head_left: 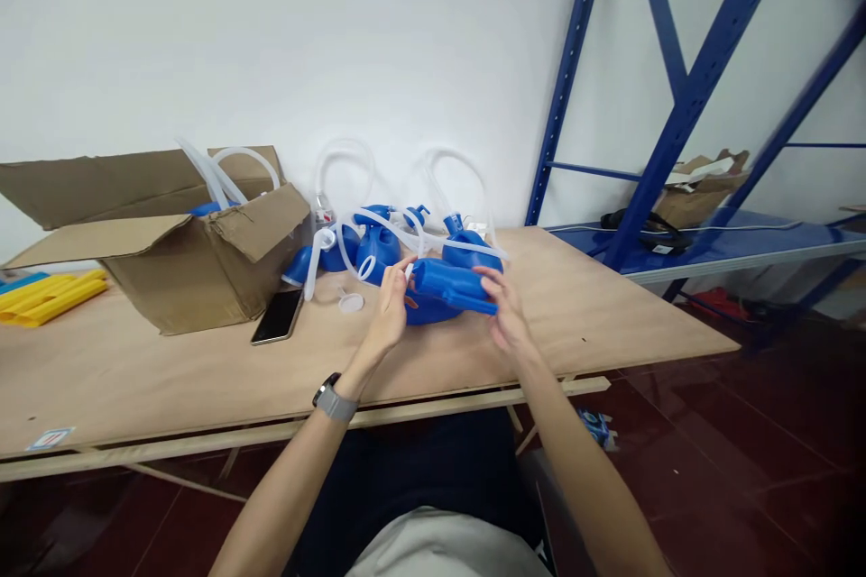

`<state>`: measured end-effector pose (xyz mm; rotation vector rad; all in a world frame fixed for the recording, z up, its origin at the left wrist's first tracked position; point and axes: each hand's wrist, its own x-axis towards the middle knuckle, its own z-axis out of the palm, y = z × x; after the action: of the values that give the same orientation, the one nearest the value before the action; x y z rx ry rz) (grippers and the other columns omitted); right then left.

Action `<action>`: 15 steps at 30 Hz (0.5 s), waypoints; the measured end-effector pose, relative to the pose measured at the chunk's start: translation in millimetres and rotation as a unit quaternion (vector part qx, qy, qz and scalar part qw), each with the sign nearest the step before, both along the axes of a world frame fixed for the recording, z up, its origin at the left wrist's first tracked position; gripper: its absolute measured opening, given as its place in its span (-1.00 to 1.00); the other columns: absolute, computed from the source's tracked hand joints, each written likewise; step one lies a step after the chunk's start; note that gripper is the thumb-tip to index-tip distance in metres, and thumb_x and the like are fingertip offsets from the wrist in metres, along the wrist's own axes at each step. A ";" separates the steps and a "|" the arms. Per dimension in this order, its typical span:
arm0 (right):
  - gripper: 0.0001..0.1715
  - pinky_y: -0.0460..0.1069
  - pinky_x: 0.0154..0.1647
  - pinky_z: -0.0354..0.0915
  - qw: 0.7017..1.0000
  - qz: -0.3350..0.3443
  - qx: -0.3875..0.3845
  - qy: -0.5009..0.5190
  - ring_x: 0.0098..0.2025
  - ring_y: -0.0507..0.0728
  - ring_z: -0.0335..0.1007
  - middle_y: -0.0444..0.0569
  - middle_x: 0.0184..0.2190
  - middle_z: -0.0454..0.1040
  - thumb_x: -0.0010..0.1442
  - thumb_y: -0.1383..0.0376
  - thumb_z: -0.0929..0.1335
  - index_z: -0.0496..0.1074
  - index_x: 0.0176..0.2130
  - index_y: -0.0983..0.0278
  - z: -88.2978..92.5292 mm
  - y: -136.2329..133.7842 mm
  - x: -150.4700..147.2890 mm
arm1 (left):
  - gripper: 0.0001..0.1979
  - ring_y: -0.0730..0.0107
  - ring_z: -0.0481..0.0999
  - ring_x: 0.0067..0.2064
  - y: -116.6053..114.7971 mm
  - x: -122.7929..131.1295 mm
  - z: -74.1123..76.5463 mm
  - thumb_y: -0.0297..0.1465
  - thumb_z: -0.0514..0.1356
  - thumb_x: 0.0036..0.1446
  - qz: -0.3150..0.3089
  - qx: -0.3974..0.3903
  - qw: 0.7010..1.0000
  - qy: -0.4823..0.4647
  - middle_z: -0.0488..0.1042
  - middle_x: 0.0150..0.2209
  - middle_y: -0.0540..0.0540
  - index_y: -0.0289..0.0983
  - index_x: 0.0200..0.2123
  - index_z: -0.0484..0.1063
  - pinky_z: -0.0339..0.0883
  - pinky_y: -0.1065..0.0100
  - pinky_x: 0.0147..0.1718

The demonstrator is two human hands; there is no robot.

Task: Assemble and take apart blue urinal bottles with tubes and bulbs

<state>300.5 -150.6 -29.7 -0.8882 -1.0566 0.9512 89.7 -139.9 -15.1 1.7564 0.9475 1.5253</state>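
Both hands hold one blue plastic container (446,287) just above the plywood table (169,370). My left hand (391,306), with a watch on its wrist, pinches the container's left end, where a small white fitting shows. My right hand (504,311) has its fingers closed around the right end. Behind it lies a pile of several more blue containers (375,245) with clear tubes (466,198) looping above them. A small white cap (350,302) lies on the table by my left hand.
An open cardboard box (196,243) with tubes and blue parts stands at the left, a dark phone (278,316) lying flat beside it. Yellow strips (50,296) lie at the far left edge. Blue metal shelving (683,108) with a cardboard scrap stands to the right.
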 end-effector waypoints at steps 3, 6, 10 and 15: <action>-0.46 -0.06 -0.40 0.27 0.998 0.052 0.003 0.035 -0.33 0.09 0.36 -0.05 -0.24 0.49 0.07 -0.12 0.49 0.58 -0.15 0.22 -6.5 -3.3 -26.4 | -0.42 0.12 0.39 0.17 -21.7 -4.1 -7.2 0.11 -0.13 0.44 0.039 0.028 0.999 -0.007 0.38 0.13 -0.19 -0.15 0.13 0.40 0.34 0.13 0.16; -0.50 -0.07 -0.39 0.28 0.996 0.087 0.008 0.013 -0.30 0.09 0.37 -0.06 -0.20 0.50 0.08 -0.10 0.51 0.60 -0.15 0.19 -7.7 -13.9 -38.7 | -0.44 0.11 0.45 0.10 -45.9 -20.9 -22.8 0.12 -0.10 0.42 0.023 -0.023 0.999 -0.026 0.34 0.16 -0.19 -0.12 0.19 0.29 0.43 0.11 0.07; -0.51 -0.06 -0.32 0.37 0.985 0.171 -0.007 -0.023 -0.19 0.12 0.41 -0.07 -0.08 0.48 0.05 -0.04 0.56 0.57 -0.10 0.13 -8.6 -27.1 -51.2 | -0.41 0.12 0.46 0.05 -64.3 -48.8 -38.3 0.16 -0.10 0.39 0.016 -0.076 0.996 -0.043 0.34 0.15 -0.19 -0.10 0.22 0.20 0.50 0.18 -0.10; -0.19 0.08 -0.03 0.49 0.972 0.228 -0.004 -0.055 0.13 0.30 0.41 0.01 0.14 0.43 -0.10 -0.04 0.64 0.51 0.09 0.09 -17.2 -29.4 -65.6 | -0.46 0.12 0.43 0.08 -65.6 -57.7 -36.7 0.11 -0.07 0.41 0.034 -0.056 0.997 -0.030 0.35 0.14 -0.20 -0.13 0.20 0.23 0.46 0.15 -0.02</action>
<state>234.9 -180.1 -46.9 -0.7236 -1.3877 1.2974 32.0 -205.5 -51.9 1.6068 1.0513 1.5283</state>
